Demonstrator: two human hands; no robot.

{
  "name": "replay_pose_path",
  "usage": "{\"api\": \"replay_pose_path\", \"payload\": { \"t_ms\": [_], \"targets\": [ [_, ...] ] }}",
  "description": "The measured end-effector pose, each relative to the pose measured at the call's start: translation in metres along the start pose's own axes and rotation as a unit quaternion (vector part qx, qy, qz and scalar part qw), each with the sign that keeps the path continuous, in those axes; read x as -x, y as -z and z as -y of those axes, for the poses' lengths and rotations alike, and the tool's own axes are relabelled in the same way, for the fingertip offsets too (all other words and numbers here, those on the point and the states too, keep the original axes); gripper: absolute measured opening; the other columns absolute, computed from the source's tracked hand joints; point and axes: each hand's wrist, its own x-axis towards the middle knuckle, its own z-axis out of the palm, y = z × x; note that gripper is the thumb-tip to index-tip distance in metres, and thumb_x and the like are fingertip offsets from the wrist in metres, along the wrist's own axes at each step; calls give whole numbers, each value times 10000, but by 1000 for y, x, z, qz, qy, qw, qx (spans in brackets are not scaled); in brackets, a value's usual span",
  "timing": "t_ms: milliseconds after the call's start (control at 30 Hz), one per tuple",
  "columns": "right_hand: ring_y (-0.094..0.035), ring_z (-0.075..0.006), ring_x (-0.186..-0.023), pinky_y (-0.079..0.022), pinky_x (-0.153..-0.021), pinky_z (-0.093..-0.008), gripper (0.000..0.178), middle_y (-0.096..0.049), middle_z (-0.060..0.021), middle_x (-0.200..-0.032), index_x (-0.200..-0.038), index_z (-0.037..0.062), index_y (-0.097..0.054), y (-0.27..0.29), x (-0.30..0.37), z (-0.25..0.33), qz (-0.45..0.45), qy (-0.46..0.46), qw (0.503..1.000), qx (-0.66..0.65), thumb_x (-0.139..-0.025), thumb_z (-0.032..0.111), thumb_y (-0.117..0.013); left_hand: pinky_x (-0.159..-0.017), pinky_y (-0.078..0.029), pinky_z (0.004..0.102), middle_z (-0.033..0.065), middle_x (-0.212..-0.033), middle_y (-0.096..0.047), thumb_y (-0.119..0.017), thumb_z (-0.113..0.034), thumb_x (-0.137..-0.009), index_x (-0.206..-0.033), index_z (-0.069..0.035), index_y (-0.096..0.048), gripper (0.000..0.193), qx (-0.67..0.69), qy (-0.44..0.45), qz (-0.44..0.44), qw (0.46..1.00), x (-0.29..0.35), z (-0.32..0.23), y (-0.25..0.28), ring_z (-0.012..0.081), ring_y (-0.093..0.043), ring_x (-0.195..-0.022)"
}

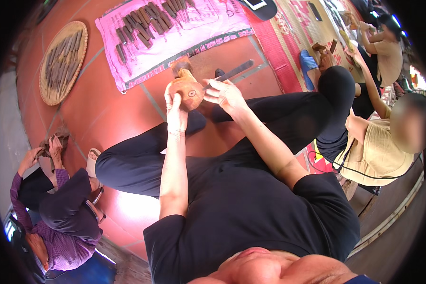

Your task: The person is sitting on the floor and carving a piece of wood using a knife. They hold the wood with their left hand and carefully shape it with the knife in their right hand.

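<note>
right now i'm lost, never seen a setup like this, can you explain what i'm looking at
There is no robot here, just a person's two bare hands. The one picture comes from a wide fisheye camera worn on the head, looking down, so edges bend. The left hand holds a rounded wooden carving; the right hand holds a flat metal blade beside it. On the red tiled floor lie a round woven tray and a pink printed sheet, both bearing slim brown pieces. Other people sit nearby, including one in a purple checked shirt.
</note>
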Motion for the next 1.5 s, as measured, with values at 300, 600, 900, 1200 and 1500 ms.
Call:
{"api": "replay_pose_path", "payload": {
  "t_ms": [300, 600, 900, 1200, 1500],
  "targets": [
    [-520, -99, -831, -401, -776, -301, 195, -651, -40, -985, -925, 110, -552, 29, 0, -7, -29, -24, 998, 46, -798, 200, -670, -990, -372, 314, 74, -1304, -409, -546, 116, -777, -1264, -141, -370, 578, -214, 38, 11, 976, 18, 29, 3, 194, -413, -1209],
    [-487, -48, -619, -364, -603, -176, 111, -588, 18, -705, -792, 84, -624, 40, -17, -10, -51, 49, 983, 169, -742, 137, -708, -958, -410, 313, 117, -1238, -531, -655, 40, -728, -1306, -107, -409, 645, -519, -27, -1, 854, 16, 55, 11, 220, -531, -1122],
    [-516, -62, -563, -387, -542, -190, 73, -603, -8, -650, -726, 49, -627, 33, -25, -9, -59, 135, 968, 202, -729, 71, -697, -847, -478, 387, 200, -1084, -600, -716, -85, -723, -1288, -114, -379, 659, -674, -42, -18, 738, 14, 53, 9, 338, -599, -993],
    [-592, -103, -671, -446, -655, -240, 135, -650, -33, -751, -803, 23, -660, 22, -44, -43, -34, 137, 969, 204, -691, 61, -726, -782, -486, 419, 207, -995, -619, -717, -138, -741, -1246, -122, -358, 619, -708, -64, 16, 704, 11, 56, 19, 378, -612, -910],
    [-584, -104, -643, -452, -638, -233, 113, -638, -26, -712, -785, 15, -659, 20, -43, -44, -59, 147, 973, 168, -696, 66, -706, -767, -480, 432, 206, -963, -624, -714, -160, -748, -1241, -113, -353, 612, -708, -72, 19, 702, 11, 56, 20, 384, -612, -888]
  ]
}}
